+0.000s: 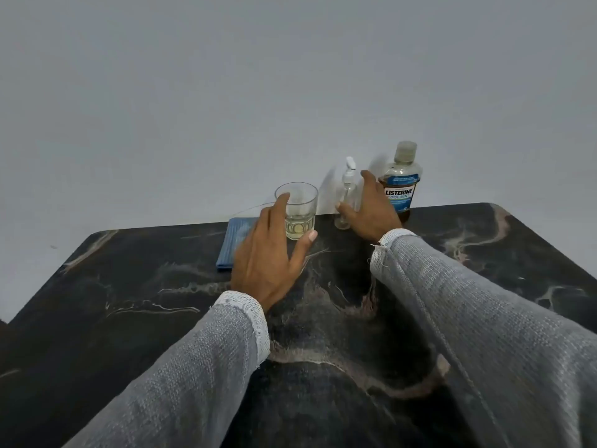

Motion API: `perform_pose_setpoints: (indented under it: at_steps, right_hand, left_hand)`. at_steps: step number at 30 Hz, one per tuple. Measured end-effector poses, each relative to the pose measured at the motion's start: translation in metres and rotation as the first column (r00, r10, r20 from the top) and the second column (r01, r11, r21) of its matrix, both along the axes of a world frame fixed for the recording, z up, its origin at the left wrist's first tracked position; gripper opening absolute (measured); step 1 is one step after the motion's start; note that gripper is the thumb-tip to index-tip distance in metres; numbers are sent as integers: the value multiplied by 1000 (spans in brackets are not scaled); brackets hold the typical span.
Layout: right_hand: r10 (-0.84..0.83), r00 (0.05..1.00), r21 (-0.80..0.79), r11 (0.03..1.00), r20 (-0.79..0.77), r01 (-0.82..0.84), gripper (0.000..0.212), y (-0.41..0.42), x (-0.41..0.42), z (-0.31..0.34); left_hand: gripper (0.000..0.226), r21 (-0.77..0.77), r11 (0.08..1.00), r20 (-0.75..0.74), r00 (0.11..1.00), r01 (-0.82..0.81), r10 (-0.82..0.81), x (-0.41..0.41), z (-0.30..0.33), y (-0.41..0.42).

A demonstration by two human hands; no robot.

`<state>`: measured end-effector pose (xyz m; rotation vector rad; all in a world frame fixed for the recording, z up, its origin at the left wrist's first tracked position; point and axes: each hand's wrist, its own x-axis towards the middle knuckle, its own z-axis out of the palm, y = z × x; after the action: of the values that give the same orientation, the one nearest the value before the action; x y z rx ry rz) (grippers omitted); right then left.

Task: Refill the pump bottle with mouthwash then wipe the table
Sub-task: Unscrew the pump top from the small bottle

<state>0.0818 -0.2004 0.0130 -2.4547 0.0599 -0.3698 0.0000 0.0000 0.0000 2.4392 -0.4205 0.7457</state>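
While both hands reach out over dark marble-look table (135,286), nothing lifted. Pump bottle (346,202): small, clear plastic, white pump head on top, nozzle pointing up and left, body looks near empty, upright at far edge of table, right of centre. Right hand (371,210) around it: thumb on left side of lower body, fingers spread past right side, partly hiding it. Loose wrap, not clenched; firm contact from fingers on far side hard to tell. Mouthwash bottle (400,184) just right of pump bottle, upright, capped with clear grey cap, blue LISTERINE COOL MINT label, amber liquid up to about shoulder level, touching or just behind right fingers, cannot tell which. Glass (297,211) left of pump bottle, clear tumbler, faceted base, shallow pale yellow liquid at bottom. Left hand (271,253) cupping it from near side: thumb at right of base, fingers up left side toward rim, open curl, light hold. Blue cloth (232,244) folded flat, left of glass, partly under left hand. Grey knit sleeves (484,318) with white cuffs on both arms. Plain pale wall (290,76) behind.
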Motion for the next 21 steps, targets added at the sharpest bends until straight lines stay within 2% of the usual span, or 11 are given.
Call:
perform_pose_setpoints:
  at_steps: [3, 12, 18, 21]
  right_hand:
    - [18, 1000, 2, 1000, -4, -18, 77, 2, 9, -3]
    - [10, 997, 126, 992, 77, -20, 57, 9, 8, -8]
    - [49, 991, 322, 943, 123, -86, 58, 13, -70, -5]
    - [115, 984, 294, 944, 136, -151, 58, 17, -125, -8]
  left_hand:
    - [65, -5, 1000, 22, 1000, 9, -9, 6, -4, 1]
    - [63, -14, 1000, 15, 1000, -4, 5, 7, -16, 9]
    - [56, -165, 986, -52, 998, -37, 28, -40, -4, 15]
    - [58, -232, 971, -113, 993, -60, 34, -79, -4, 18]
